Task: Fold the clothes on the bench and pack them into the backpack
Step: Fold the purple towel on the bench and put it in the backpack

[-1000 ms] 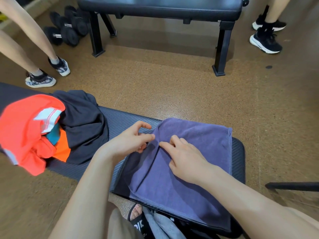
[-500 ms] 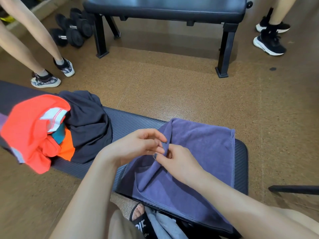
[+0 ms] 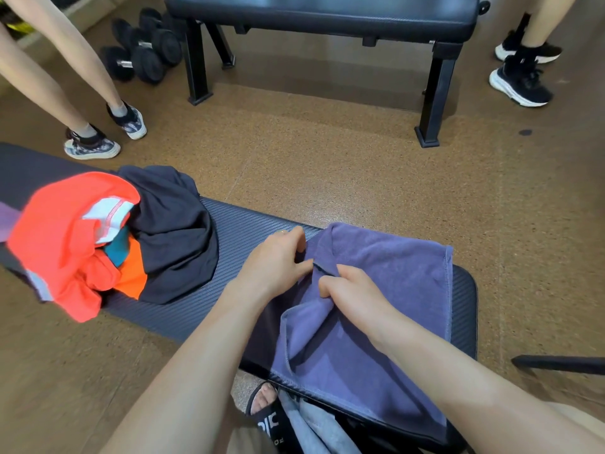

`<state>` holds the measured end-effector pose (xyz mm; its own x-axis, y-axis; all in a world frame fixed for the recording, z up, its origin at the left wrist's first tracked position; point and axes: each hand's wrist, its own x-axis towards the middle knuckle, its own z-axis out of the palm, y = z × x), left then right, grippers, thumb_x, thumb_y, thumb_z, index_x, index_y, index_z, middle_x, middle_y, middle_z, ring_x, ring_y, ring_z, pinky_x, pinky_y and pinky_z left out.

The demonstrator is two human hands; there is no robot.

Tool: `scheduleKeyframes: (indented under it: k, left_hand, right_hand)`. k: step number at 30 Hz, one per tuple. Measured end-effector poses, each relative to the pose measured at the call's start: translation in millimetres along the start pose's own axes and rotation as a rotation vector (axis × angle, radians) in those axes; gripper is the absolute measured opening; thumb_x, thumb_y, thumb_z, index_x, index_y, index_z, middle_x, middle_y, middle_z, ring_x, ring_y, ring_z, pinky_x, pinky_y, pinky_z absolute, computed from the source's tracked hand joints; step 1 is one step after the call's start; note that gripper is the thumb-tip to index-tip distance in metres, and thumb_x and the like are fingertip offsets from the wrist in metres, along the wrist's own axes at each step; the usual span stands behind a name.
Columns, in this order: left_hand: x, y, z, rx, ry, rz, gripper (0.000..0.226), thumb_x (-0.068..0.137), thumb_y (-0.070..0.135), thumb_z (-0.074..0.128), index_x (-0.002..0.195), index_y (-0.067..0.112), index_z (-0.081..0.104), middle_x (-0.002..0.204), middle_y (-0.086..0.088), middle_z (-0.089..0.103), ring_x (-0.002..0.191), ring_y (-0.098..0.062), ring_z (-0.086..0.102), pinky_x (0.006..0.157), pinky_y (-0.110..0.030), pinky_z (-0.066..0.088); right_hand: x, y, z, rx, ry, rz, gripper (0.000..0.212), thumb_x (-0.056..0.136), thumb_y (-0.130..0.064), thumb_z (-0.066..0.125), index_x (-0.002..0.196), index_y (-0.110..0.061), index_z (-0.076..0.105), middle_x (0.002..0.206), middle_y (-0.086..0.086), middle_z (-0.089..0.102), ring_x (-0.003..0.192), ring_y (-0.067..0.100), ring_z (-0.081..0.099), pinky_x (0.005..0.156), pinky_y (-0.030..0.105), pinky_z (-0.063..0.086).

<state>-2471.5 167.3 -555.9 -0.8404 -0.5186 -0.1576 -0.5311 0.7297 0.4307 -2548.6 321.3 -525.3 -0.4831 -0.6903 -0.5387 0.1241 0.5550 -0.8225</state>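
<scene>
- One view only, worn on the person's head, looking forward and steeply down over both forearms.
- It sits close above the left hand (image 3: 275, 263) and right hand (image 3: 353, 291), which fill the lower middle.
- Beyond the hands the wide angle takes in floor (image 3: 327, 165), a second bench (image 3: 327, 14) and bystanders' legs, with curved edges.

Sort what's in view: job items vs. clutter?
Job: purple towel, gripped by left hand and right hand; orange garment and black garment piled on near bench.
Lying about: dumbbells, far bench, bystanders' shoes.
</scene>
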Motion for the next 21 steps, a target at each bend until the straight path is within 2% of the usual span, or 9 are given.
scheduleKeyframes:
  k: [2, 5, 9, 12, 14, 16, 21]
  left_hand:
    - [1.2, 2.0, 1.6, 0.046, -0.006, 0.006, 0.038, 0.078, 0.048, 0.068, 0.091, 0.022, 0.043, 0.090, -0.001, 0.056, 0.087, -0.029, 0.054, 0.069, -0.040, 0.045]
    - [-1.8, 6.0, 7.0, 0.158, -0.086, 0.036, 0.048, 0.078, 0.046, 0.072, 0.100, 0.020, 0.039, 0.101, -0.004, 0.050, 0.094, -0.033, 0.055, 0.067, -0.039, 0.040]
    - [4.7, 16.6, 13.2, 0.240, 0.064, 0.036, 0.028, 0.098, 0.040, 0.053, 0.107, 0.016, 0.042, 0.101, -0.007, 0.050, 0.096, -0.036, 0.058, 0.064, -0.038, 0.034]
    - [6.9, 15.0, 11.8, 0.120, 0.051, 0.077, 0.020, 0.098, 0.040, 0.050, 0.099, 0.022, 0.040, 0.094, 0.000, 0.044, 0.090, -0.033, 0.056, 0.064, -0.040, 0.039]
    - [4.4, 9.7, 9.0, 0.043, -0.053, 0.152, 0.028, 0.089, 0.042, 0.057, 0.091, 0.030, 0.032, 0.092, 0.003, 0.043, 0.084, -0.029, 0.052, 0.062, -0.039, 0.040]
    - [3.2, 7.6, 7.9, 0.061, -0.088, 0.189, 0.033, 0.085, 0.042, 0.059, 0.085, 0.034, 0.027, 0.090, 0.002, 0.041, 0.078, -0.027, 0.047, 0.059, -0.037, 0.038]
    - [11.2, 4.9, 7.8, 0.087, -0.025, 0.198, 0.017, 0.097, 0.030, 0.051, 0.087, 0.022, 0.040, 0.093, -0.001, 0.041, 0.083, -0.034, 0.053, 0.063, -0.040, 0.042]
  right_hand:
    - [-1.2, -0.7, 0.4, -0.007, -0.015, -0.005, 0.025, 0.077, -0.006, 0.050, 0.061, -0.022, 0.040, 0.061, -0.009, 0.040, 0.064, 0.013, 0.035, 0.065, 0.033, 0.028]
    - [-2.7, -1.0, 0.7, 0.026, -0.021, -0.003, 0.028, 0.076, -0.005, 0.050, 0.059, -0.023, 0.037, 0.059, -0.012, 0.038, 0.062, 0.012, 0.032, 0.063, 0.032, 0.026]
    - [-3.9, -3.7, 0.3, -0.002, -0.034, -0.007, 0.032, 0.077, -0.004, 0.049, 0.056, -0.022, 0.034, 0.056, -0.012, 0.034, 0.056, 0.009, 0.029, 0.061, 0.031, 0.025]
    - [-4.3, -4.9, -0.3, -0.017, -0.035, -0.002, 0.032, 0.077, -0.004, 0.050, 0.055, -0.023, 0.034, 0.055, -0.013, 0.034, 0.059, 0.010, 0.030, 0.061, 0.031, 0.025]
    - [-3.1, -5.4, -0.9, 0.000, -0.028, 0.000, 0.033, 0.077, -0.003, 0.050, 0.055, -0.023, 0.035, 0.054, -0.015, 0.035, 0.061, 0.012, 0.030, 0.061, 0.031, 0.025]
    - [-2.0, -6.3, -2.4, 0.013, -0.022, 0.003, 0.033, 0.077, -0.002, 0.049, 0.056, -0.023, 0.036, 0.052, -0.016, 0.035, 0.061, 0.012, 0.031, 0.061, 0.030, 0.025]
    - [-3.0, -6.2, -3.6, 0.029, -0.019, -0.001, 0.029, 0.077, -0.003, 0.048, 0.062, -0.022, 0.033, 0.059, -0.011, 0.033, 0.063, 0.013, 0.028, 0.061, 0.032, 0.023]
